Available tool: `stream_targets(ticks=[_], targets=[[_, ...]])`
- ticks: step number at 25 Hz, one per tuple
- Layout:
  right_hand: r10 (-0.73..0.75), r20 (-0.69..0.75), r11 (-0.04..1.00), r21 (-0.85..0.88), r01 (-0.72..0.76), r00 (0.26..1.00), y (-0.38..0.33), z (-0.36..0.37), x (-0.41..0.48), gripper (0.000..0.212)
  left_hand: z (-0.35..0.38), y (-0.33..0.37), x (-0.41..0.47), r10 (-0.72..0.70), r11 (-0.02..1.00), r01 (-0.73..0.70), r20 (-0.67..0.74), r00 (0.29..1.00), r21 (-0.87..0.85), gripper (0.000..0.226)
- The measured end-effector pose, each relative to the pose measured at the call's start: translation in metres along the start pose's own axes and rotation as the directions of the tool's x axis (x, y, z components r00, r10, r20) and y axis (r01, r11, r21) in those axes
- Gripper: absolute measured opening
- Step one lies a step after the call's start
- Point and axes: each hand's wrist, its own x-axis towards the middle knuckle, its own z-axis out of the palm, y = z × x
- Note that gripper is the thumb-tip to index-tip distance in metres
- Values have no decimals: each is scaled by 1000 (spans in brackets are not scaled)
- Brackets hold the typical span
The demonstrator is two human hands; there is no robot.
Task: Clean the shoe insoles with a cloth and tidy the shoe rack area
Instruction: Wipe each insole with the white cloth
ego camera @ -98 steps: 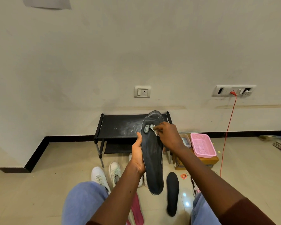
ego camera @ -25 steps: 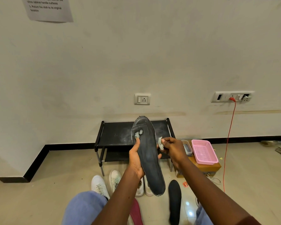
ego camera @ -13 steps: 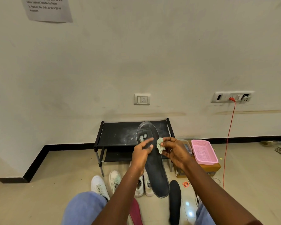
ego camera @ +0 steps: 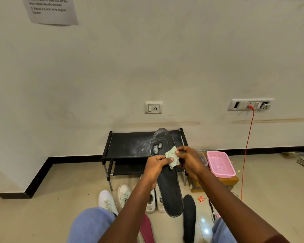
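Cream wall and beige tiled floor: both hands meet on a small pale green cloth in front of a long dark grey insole.
The left hand and right hand each pinch the cloth, close together. The insole hangs toe-up before the low black shoe rack, smudged pale near the toe; which hand supports it is unclear. A second black insole and white sneakers lie below.

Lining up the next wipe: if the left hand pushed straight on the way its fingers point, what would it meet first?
The left hand pinches the cloth, so that comes first; just beyond, probably the right hand.
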Motion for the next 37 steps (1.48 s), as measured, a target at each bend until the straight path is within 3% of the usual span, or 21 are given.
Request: stream_targets(ticks=[4, 8, 9, 12, 16, 20, 22, 25, 29, 31, 32, 33, 35, 36, 37], targets=[[-22, -113, 995, -103, 10, 993, 2, -1, 3, 17, 2, -2, 2, -36, 999, 36, -10, 999, -14, 10], [30, -6, 998, -64, -30, 1000, -3, -2, 0, 30, 1, -4, 7, -19, 1000, 19, -8, 1000, -24, 14], [43, -5, 997, -58, -43, 999, -4, -3, 0, 25, 1, -3, 7, -18, 1000, 18, 1, 1000, -25, 17], [135, -62, 985, 112, -127, 989, -9, -2, -3, 2, 1, -2, 6, -35, 999, 36, 23, 999, -34, 16], [181, -138, 960, 242, -144, 974, -9, 0, -5, 11, 1, -6, 6, 4, 1000, -4, -16, 1000, -22, 6], [212, -188, 923, 362, -133, 959, -13, -3, -1, 10, -3, -13, 11, 16, 949, -42, -86, 996, -313, 58], [234, -129, 895, 416, -161, 964, -19, -2, -4, 2, -1, -11, 6, -98, 861, 51, -66, 993, -506, 50], [234, -61, 921, 334, -201, 970, -21, 6, -12, 12, 3, -5, -8, -177, 702, 194, 95, 980, -685, 36], [191, -67, 959, 228, -172, 979, -21, 9, -19, 13, 3, -9, -10, -104, 630, 179, 147, 984, -755, 40], [18, -242, 997, 72, -1, 970, -23, 10, -18, 12, 2, -10, -10, -107, 604, 209, 181, 978, -769, 47], [-152, -329, 984, -136, 112, 932, -22, 10, -16, 17, 1, -12, -9, -111, 591, 223, 195, 974, -775, 53], [-347, -344, 907, -360, 218, 873, -21, 13, -15, 22, 1, -12, -9, -109, 584, 228, 204, 973, -779, 57], [-630, -57, 589, -685, 429, 775, -18, 22, -18, 24, 4, -12, -9, -95, 594, 239, 229, 969, -768, 62], [-657, 167, 361, -787, 501, 735, -11, 26, -16, 25, 7, -11, -12, -79, 601, 241, 244, 967, -762, 62], [-592, 353, 149, -836, 529, 725, -6, 31, -17, 27, 9, -10, -13, -82, 594, 247, 248, 965, -765, 61]])
